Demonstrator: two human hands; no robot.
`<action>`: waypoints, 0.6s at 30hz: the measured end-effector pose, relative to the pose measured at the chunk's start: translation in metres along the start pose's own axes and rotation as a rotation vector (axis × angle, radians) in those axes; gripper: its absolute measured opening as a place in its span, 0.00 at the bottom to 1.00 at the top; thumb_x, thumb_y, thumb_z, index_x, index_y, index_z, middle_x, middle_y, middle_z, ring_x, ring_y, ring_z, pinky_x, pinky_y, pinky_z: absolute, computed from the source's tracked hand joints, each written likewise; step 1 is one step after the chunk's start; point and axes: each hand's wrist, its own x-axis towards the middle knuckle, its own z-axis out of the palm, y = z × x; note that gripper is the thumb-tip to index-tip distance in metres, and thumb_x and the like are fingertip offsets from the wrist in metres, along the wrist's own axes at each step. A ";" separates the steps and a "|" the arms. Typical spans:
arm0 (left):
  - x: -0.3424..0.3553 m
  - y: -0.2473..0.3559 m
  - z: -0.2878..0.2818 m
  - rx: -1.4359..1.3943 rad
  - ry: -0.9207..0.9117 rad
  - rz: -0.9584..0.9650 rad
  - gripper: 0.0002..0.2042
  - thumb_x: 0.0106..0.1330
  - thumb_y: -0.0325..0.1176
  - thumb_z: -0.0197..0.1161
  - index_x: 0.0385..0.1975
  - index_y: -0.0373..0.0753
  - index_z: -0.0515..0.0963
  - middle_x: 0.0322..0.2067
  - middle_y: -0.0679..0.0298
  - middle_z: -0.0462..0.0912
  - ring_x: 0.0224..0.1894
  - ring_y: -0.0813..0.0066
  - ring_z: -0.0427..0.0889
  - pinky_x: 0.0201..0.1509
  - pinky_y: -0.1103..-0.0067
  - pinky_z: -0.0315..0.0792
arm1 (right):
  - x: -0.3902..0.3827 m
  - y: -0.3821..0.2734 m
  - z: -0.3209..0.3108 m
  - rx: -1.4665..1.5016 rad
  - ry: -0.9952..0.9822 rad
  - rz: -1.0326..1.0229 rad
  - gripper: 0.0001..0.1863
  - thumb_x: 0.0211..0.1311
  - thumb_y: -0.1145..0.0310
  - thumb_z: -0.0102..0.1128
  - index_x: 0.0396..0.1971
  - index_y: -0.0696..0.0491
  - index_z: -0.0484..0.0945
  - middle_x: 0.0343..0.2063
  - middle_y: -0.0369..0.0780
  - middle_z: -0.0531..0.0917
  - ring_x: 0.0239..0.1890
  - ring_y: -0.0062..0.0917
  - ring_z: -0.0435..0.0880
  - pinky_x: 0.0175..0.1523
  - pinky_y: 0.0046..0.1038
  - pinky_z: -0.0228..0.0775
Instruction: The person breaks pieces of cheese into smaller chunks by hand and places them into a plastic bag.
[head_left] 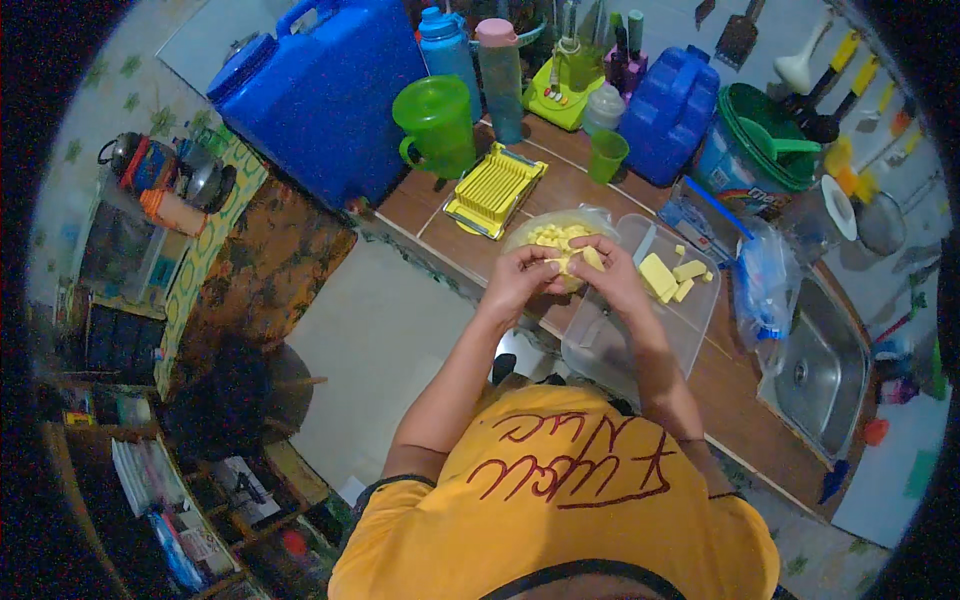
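A bowl [517,237] heaped with small pale-yellow cubes [553,236], which look like cheese, stands near the counter's front edge. Over it my left hand [521,278] and my right hand [612,274] meet, fingers pinched on a yellow piece of cheese [591,259]. Fingers hide part of that piece. Just right of the bowl, a clear plastic tray [697,325] bears a larger yellow block [657,277], several smaller pieces [689,271] and what looks like a pale knife blade [645,240]. Behind the bowl lies a yellow slicer [495,190] with parallel slots.
A green lidded pitcher [434,125], a small green cup [607,157] and blue jugs [325,95] line the back of the counter. To the right are a bucket [755,150], a plastic bag [765,275] and a steel sink [822,370]. Utensils hang on the wall.
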 end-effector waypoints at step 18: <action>0.000 0.008 0.018 -0.135 0.162 0.087 0.08 0.61 0.28 0.57 0.38 0.34 0.72 0.26 0.65 0.76 0.23 0.79 0.76 0.29 0.81 0.77 | 0.033 0.009 -0.032 -0.287 0.151 -0.266 0.14 0.53 0.66 0.61 0.39 0.55 0.75 0.34 0.39 0.81 0.40 0.24 0.78 0.44 0.27 0.69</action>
